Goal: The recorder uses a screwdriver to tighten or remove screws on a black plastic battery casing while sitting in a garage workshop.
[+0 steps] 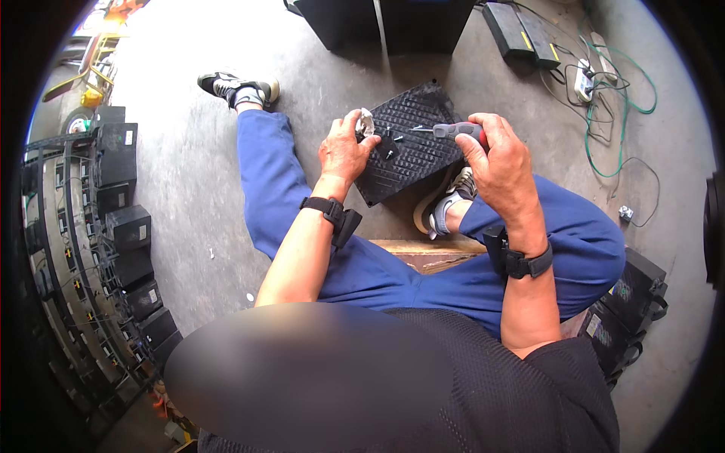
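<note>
My right hand (504, 164) is wrapped round the grey and red handle of a screwdriver (451, 130). Its thin shaft points left, over a black ribbed panel (425, 160) lying tilted between my feet. At the panel's left edge, my left hand (343, 153) pinches a small crumpled white wrapper-like piece (365, 123) between thumb and fingers. Close to that thumb, a small black part (387, 147) rests on the panel, with a couple of tiny shiny bits by it that look like screws. The screwdriver's tip ends near these bits; whether it touches one I cannot tell.
Beyond the panel stands a large black box (419, 29). Black power units (517, 36), a white power strip (584, 80) and a loose green cable (624, 143) lie at the far right. Several black battery-like cases (130, 226) line a rack on the left; more (630, 302) stand at my right.
</note>
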`<action>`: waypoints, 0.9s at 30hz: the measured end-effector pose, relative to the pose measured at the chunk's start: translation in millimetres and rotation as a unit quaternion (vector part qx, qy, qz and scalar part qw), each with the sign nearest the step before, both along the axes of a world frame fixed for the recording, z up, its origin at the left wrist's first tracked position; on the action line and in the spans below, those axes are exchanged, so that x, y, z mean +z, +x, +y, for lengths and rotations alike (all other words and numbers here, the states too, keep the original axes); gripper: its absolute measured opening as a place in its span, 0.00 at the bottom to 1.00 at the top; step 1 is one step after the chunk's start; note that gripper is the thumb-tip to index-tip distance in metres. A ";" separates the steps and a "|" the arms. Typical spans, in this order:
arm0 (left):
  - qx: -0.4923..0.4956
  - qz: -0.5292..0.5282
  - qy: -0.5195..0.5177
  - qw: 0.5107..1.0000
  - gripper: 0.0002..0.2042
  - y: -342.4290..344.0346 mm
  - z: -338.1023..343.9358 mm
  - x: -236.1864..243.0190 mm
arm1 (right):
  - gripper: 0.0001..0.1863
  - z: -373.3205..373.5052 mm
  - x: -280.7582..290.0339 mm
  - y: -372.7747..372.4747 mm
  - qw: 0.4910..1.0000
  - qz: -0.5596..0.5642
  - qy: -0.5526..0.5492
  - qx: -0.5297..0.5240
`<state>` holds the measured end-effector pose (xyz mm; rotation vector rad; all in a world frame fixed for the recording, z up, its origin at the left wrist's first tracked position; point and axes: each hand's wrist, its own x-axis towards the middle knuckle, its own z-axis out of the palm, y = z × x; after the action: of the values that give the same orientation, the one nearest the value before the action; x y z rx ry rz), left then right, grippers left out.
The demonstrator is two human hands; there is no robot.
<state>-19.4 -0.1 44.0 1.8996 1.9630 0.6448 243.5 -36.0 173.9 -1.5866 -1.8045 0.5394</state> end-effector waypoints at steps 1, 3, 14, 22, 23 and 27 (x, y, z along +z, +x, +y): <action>-0.013 0.017 -0.034 0.999 0.25 1.1 2.8 0.6 | 0.15 -0.3 0.2 0.6 1.000 -0.001 0.002 -0.001; -0.022 0.039 -0.064 0.997 0.22 4.5 5.5 0.4 | 0.15 -0.9 -0.2 1.6 1.000 0.005 -0.015 -0.006; -0.014 -0.051 -0.034 0.998 0.13 -14.3 -12.5 -12.5 | 0.15 1.5 -1.5 -3.0 1.000 0.010 -0.024 -0.008; -0.002 -0.023 -0.109 0.994 0.28 -18.8 -26.1 13.5 | 0.15 3.1 -1.5 -3.9 1.000 0.025 -0.007 -0.009; -0.001 -0.002 -0.102 0.995 0.34 -23.3 -27.9 11.9 | 0.15 2.4 -0.9 -3.4 1.000 0.027 -0.003 -0.008; 0.001 0.023 -0.082 0.996 0.34 -37.8 -36.9 21.3 | 0.15 -1.6 1.0 -1.6 0.999 0.045 0.022 -0.004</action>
<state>-57.1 -37.1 65.3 1.8288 1.9808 0.4296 241.9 -37.6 174.9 -1.5146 -1.7325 0.5537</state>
